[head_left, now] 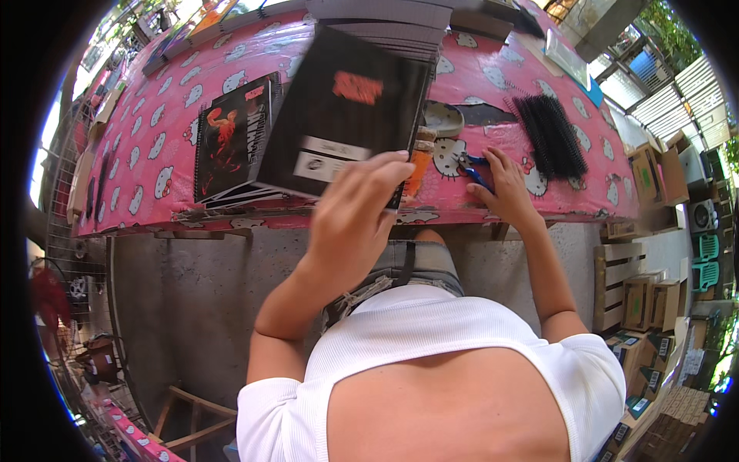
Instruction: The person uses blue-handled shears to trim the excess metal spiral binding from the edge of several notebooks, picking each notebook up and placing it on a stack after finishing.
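My left hand (356,204) grips the lower right edge of a black notebook (331,115), which is raised and tilted over the table. The notebook has a red printed patch and a white label on its cover. At the table's front edge my right hand (508,185) has its thumb and fingers around the blue handles of small pliers (479,173). Left of the held notebook lies a stack of spiral-bound notebooks (231,142) with red and white art on black covers. Black plastic binding coils (548,137) lie in a bundle beyond my right hand.
A pink patterned cloth (165,138) covers the table. A tall stack of paper blocks (385,19) stands at the back. Between my hands are a small pale dish (444,119) and an orange item (416,173). Cardboard boxes (647,300) and a wooden pallet (610,281) stand at right.
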The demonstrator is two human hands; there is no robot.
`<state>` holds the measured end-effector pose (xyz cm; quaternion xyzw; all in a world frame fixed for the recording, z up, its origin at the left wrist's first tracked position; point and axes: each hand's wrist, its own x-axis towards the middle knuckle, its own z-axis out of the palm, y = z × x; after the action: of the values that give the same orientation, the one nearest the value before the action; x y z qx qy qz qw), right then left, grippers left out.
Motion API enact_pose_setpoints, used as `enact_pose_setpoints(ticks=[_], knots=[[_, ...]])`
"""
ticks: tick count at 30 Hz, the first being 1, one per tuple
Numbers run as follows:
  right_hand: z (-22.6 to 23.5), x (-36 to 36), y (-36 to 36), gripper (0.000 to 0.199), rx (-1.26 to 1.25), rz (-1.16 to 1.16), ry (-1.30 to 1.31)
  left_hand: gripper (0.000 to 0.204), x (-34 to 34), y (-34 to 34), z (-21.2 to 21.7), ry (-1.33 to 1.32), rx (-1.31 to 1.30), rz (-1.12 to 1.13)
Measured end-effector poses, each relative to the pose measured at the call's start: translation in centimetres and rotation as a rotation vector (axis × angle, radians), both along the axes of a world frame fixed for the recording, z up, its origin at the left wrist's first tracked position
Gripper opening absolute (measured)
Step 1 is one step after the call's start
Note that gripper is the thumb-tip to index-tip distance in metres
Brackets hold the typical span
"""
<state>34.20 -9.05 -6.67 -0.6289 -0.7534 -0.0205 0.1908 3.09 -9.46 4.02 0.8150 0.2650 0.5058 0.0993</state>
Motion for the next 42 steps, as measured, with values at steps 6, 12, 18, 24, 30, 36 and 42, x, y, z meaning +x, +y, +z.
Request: enact_pose_setpoints(ticks=[6,12,18,24,30,36,42], knots=[[5.5,-5.3,-3.5,0.038,-0.054,0.148,0.596,0.026,1.7,1.9,-4.1,-0.080,-0.004,0.060],[8.8,-8.7,-5.2,0.043,0.156,0.312,0.506,0.025,3.2,1.5,-4.1,-0.198,-0.082,0.127],[9.4,-9.6,-5.0,0.035,0.038,0.326,0.582,0.028,3.3,1.4,-4.9,-0.241,-0.109,0.097],[6.9,-6.9,-3.3,0.026,-0.923,0.400,1.485,0.022,3.2,1.3,-4.8,-0.201,0.060,0.094],[4.7,-4.9,-1.3,0.029,-0.323,0.174,1.000,0.022,1.0,4.3,-1.3,-0.384,0.181,0.286],[3.1,1.2,1.7,0.036,0.149,0.062,0.114,0.027,-9.4,7.0,9.0,-0.629,0.923,0.521],[11.3,-3.3,9.5,0.039,0.620,0.261,0.169,0.022,-12.3,12.2,15.9,-0.084,0.347,0.477]])
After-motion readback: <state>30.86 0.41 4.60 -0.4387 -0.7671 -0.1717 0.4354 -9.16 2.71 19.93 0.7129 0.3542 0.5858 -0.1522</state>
